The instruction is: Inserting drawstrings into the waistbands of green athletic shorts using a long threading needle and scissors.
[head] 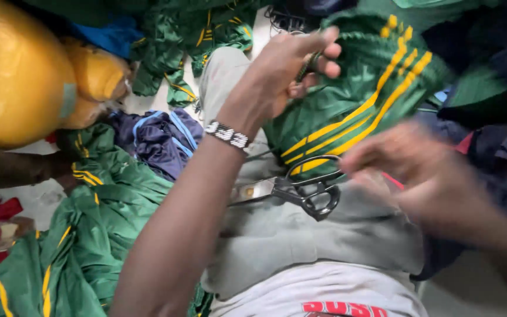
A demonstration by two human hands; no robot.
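My left hand (289, 70) reaches forward over my lap, its fingers pinched on a small dark tool (310, 61), partly hidden, above a green garment with yellow stripes (371, 88). My right hand (423, 170) is blurred at the right, fingers apart, holding nothing that I can see. Large black-handled scissors (306, 188) lie on my grey trousers (300, 235) between the two hands, blades pointing left. A beaded band (227, 134) circles my left wrist.
Piles of green and yellow garments (89, 235) cover the floor at the left and top. A navy garment with blue stripes (159, 138) lies beside my leg. Yellow stuffed sacks (24, 76) stand at the upper left. Dark clothing (488, 64) is heaped at the right.
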